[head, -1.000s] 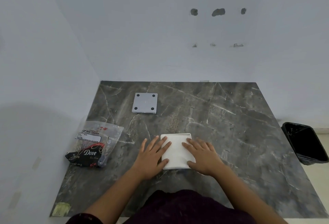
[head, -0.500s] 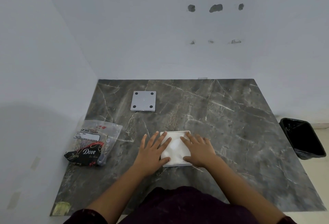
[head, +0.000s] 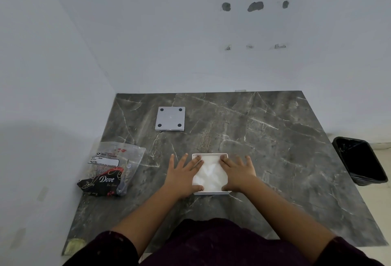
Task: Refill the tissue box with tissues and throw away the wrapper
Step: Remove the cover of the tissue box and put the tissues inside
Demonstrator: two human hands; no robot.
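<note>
A white square tissue box (head: 211,192) lies open-side up on the dark marble table, near its front edge. White tissues (head: 210,173) fill it and look crumpled in the middle. My left hand (head: 183,173) rests flat on the box's left side, fingers spread over the tissues. My right hand (head: 237,171) presses flat on the right side in the same way. The plastic wrapper (head: 112,168), clear on top and black with "Dove" print below, lies flat at the table's left edge. The box's grey base plate (head: 170,118), with four dark feet, lies further back.
A black-lined waste bin (head: 360,160) stands on the floor beyond the table's right edge. White walls close the left and far sides of the table (head: 275,138). A small yellowish patch (head: 74,244) marks the front left corner.
Both hands have pushed the tissues down into the box, so its white rim now shows around them. The tissue surface has gone from flat to crumpled.
</note>
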